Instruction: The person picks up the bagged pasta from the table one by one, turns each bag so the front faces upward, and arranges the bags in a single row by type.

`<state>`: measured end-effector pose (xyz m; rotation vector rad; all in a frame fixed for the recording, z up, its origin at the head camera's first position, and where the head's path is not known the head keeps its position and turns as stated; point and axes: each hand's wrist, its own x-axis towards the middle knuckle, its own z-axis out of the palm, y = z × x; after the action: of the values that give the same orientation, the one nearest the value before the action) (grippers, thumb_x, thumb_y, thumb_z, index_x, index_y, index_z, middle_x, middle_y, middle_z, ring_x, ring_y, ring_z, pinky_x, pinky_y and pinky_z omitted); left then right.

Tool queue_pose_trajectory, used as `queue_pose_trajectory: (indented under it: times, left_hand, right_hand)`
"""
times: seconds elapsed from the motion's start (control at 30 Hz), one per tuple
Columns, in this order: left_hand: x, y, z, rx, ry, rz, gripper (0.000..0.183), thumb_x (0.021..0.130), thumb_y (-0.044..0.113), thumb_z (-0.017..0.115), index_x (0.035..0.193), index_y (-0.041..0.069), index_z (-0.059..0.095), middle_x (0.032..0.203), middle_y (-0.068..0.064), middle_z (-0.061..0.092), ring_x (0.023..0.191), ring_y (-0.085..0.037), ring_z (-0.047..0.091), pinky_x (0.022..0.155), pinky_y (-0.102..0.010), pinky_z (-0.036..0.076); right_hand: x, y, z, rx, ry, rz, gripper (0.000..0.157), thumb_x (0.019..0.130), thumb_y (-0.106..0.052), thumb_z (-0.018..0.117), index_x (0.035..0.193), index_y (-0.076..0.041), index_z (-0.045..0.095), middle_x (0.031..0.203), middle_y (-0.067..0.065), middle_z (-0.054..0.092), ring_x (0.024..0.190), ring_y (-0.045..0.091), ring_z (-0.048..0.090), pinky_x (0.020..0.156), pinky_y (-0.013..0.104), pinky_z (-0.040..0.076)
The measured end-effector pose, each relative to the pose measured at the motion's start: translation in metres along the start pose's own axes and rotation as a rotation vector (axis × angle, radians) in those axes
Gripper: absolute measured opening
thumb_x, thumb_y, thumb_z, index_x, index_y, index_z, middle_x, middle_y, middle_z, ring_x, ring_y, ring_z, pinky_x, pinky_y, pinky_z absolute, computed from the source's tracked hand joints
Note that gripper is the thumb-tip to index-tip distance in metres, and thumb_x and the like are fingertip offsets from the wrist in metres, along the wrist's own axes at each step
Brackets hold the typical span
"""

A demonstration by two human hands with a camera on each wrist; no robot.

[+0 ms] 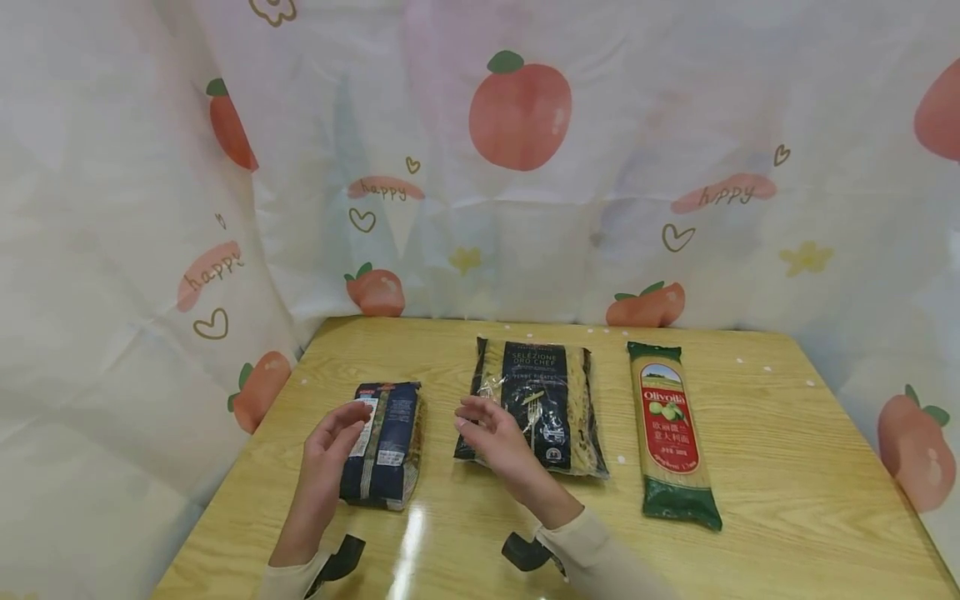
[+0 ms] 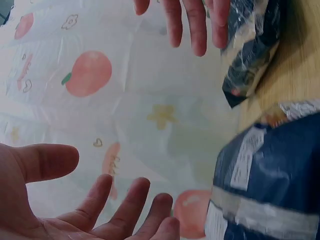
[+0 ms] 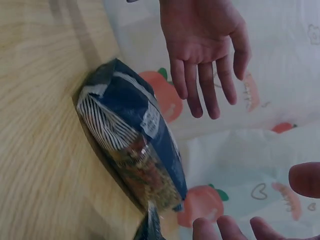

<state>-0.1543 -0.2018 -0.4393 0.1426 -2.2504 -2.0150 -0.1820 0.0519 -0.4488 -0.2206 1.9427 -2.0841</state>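
Note:
My left hand (image 1: 327, 454) hovers over the near left side of a dark blue pasta bag (image 1: 393, 446). Its fingers are relaxed and slightly bent, and nothing is held, as the left wrist view also shows. To the right, my right hand (image 1: 504, 442) is raised in front of a larger black bag of penne (image 1: 555, 400), overlapping its left edge in the head view. The right fingers are loosely extended with nothing in them, and the palms face each other. In the right wrist view the blue pasta bag (image 3: 135, 117) lies on the table, with its see-through side showing coloured pasta.
A long pack of spaghetti (image 1: 671, 433) with green ends and a red label lies at the right of the wooden table (image 1: 795, 467). A white curtain (image 1: 585, 200) with a peach print hangs behind and along both sides. Black wrist mounts (image 1: 525, 552) sit at the sleeves.

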Motion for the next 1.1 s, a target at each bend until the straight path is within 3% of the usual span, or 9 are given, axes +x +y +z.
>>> queue_pose_trajectory:
  times: [0.13,0.27,0.4,0.77,0.93,1.1]
  left_hand:
    - [0.001,-0.005,-0.011,0.035,0.043,-0.073,0.041,0.11,0.021,0.05,0.147,0.006,0.05,0.145,-0.004,0.056,0.129,-0.004,0.048,0.113,-0.022,0.036]
    - [0.005,-0.014,-0.018,0.034,0.074,-0.102,0.047,0.11,0.017,0.047,0.154,0.001,0.041,0.159,-0.021,0.041,0.145,-0.025,0.036,0.124,-0.045,0.027]
    - [0.008,-0.026,-0.024,0.034,0.087,-0.134,0.051,0.11,0.014,0.045,0.157,-0.003,0.033,0.164,-0.026,0.032,0.154,-0.04,0.025,0.129,-0.057,0.019]
    - [0.013,-0.056,-0.034,0.089,0.03,-0.236,0.065,0.109,0.019,0.049,0.162,-0.003,0.019,0.167,-0.032,0.017,0.155,-0.051,0.018,0.126,-0.066,0.017]
    - [0.01,-0.058,-0.032,0.116,-0.004,-0.256,0.071,0.108,0.02,0.051,0.163,-0.003,0.013,0.166,-0.036,0.014,0.155,-0.053,0.015,0.127,-0.066,0.016]
    - [0.007,-0.057,-0.031,0.102,-0.017,-0.262,0.073,0.108,0.021,0.052,0.164,-0.003,0.011,0.166,-0.037,0.015,0.154,-0.052,0.018,0.127,-0.067,0.015]
  right_hand:
    - [0.003,0.008,0.01,0.009,-0.062,0.021,0.053,0.107,-0.019,0.055,0.153,0.001,0.04,0.154,0.03,0.044,0.142,0.044,0.047,0.119,0.054,0.042]
    - [0.002,0.016,0.02,0.03,-0.108,0.049,0.059,0.106,-0.019,0.056,0.154,0.006,0.034,0.156,0.033,0.04,0.143,0.047,0.045,0.12,0.057,0.04]
    - [0.001,0.02,0.029,0.023,-0.124,0.075,0.067,0.104,-0.02,0.058,0.157,0.006,0.028,0.161,0.034,0.031,0.146,0.05,0.039,0.121,0.061,0.037]
    - [0.003,0.027,0.048,0.023,-0.171,0.137,0.081,0.101,-0.028,0.065,0.163,0.0,0.02,0.169,0.031,0.016,0.154,0.053,0.021,0.122,0.069,0.026]
    - [0.004,0.03,0.055,0.109,-0.206,0.208,0.084,0.102,-0.027,0.064,0.164,0.001,0.014,0.17,0.032,0.004,0.157,0.053,0.008,0.12,0.076,0.019]
    - [0.005,0.033,0.06,0.216,-0.194,0.297,0.085,0.102,-0.024,0.063,0.165,-0.002,0.01,0.169,0.033,0.0,0.156,0.055,0.006,0.116,0.08,0.021]
